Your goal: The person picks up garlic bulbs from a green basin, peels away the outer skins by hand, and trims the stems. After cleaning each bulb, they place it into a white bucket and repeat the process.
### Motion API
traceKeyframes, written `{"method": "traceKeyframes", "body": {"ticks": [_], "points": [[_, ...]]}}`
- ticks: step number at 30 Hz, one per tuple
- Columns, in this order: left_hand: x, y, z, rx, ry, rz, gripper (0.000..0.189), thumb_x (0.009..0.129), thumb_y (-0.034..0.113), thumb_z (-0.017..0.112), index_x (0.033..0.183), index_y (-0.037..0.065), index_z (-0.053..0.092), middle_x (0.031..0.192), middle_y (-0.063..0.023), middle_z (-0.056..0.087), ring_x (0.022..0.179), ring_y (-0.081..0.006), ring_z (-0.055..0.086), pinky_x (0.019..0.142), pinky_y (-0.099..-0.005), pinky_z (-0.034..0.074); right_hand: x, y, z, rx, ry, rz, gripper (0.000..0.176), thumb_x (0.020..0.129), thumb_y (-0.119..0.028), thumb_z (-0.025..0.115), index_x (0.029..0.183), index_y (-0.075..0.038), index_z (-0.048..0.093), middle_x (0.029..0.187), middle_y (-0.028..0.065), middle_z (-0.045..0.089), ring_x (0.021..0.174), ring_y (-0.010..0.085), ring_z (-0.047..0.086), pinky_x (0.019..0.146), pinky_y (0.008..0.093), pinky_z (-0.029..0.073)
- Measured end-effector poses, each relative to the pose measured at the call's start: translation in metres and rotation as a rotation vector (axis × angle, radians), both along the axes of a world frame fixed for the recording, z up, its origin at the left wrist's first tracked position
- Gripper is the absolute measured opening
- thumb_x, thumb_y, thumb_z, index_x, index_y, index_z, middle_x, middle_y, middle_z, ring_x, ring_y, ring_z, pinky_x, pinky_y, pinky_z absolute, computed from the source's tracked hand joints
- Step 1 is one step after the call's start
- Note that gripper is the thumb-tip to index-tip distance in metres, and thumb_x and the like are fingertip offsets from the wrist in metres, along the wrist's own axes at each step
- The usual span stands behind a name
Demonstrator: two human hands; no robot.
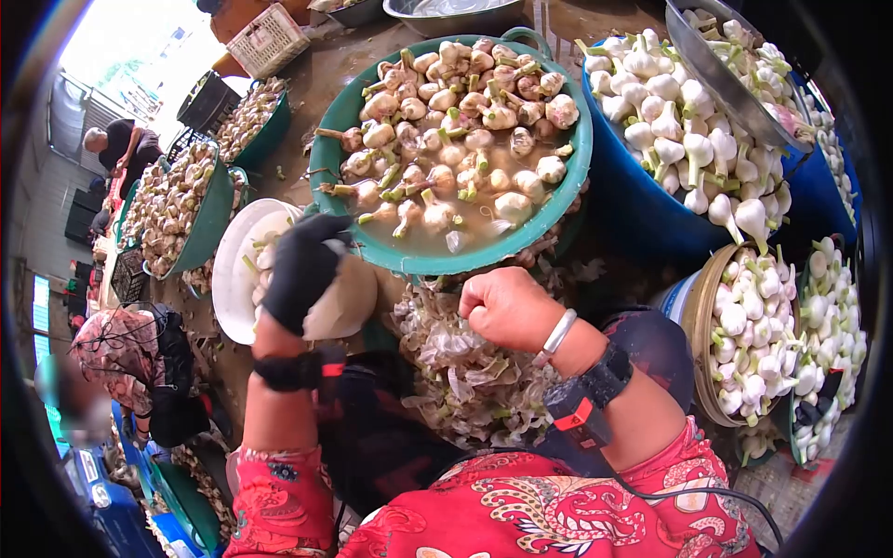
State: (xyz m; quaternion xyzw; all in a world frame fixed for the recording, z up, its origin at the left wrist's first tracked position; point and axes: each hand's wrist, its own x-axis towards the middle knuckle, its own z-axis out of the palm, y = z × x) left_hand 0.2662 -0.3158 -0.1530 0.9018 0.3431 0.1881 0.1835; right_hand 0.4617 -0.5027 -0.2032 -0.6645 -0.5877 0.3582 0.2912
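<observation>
My left hand point(305, 272), in a black glove, is over the right side of a white bowl point(223, 270) that holds peeled garlic. Its fingers curl near the left rim of a green basin point(327, 206); anything inside them is hidden. My right hand point(507, 305) is bare and closed in a fist just below the basin's front rim, and what it grips, if anything, does not show. In the basin, unpeeled garlic bulbs point(498, 116) with trimmed stems sit in cloudy water. A heap of garlic skins point(465, 372) lies below my hands.
On the right, a blue tub point(614, 200) of cleaned white garlic has a metal bowl point(735, 79) tilted over it. A bucket point(704, 344) of garlic stands nearer. Green tubs point(200, 232) of unpeeled garlic stand left. Two other people point(126, 358) are on the left.
</observation>
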Motion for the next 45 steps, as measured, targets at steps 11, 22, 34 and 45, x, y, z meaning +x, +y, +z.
{"method": "traceKeyframes", "body": {"ticks": [11,22,34,45], "points": [[0.138,0.050,-0.110,0.260,0.896,-0.197,0.038,0.077,0.016,0.058,0.113,0.025,0.062,0.133,-0.0167,0.045,0.117,-0.0349,0.048,0.097,-0.0469,0.036,0.018,-0.001,-0.001,0.212,-0.050,-0.253,0.022,0.074,-0.016,0.060,0.091,-0.002,0.064,0.084,0.0187,0.061,0.081,0.0365,0.060,0.074,0.0422,0.049],[0.064,0.012,-0.034,-0.115,0.127,-0.108,0.013,0.073,0.011,0.064,0.082,0.007,0.071,0.083,-0.0135,0.067,0.081,-0.0280,0.066,0.075,-0.0359,0.051,0.013,0.009,-0.002,0.229,0.170,-0.405,0.050,0.073,-0.012,0.067,0.120,-0.006,0.054,0.101,0.0164,0.062,0.086,0.0243,0.063,0.077,0.0346,0.051],[0.046,-0.074,-0.037,-1.358,-0.924,-0.060,0.038,0.089,0.016,0.059,0.122,-0.001,0.053,0.100,-0.0078,0.064,0.083,-0.0147,0.063,0.077,-0.0296,0.052,-0.006,0.025,-0.004,0.338,0.994,-0.269,0.071,0.067,0.010,0.071,0.131,-0.005,0.042,0.114,0.0052,0.057,0.102,0.0136,0.056,0.087,0.0283,0.049],[0.045,-0.073,-0.042,-1.320,-0.768,-0.089,0.040,0.087,0.015,0.061,0.121,-0.003,0.054,0.103,-0.0079,0.064,0.085,-0.0148,0.062,0.074,-0.0270,0.051,-0.006,0.014,-0.008,0.201,1.435,-0.383,0.061,0.073,0.003,0.071,0.126,0.000,0.042,0.105,0.0089,0.060,0.092,0.0156,0.061,0.080,0.0302,0.053]]}}
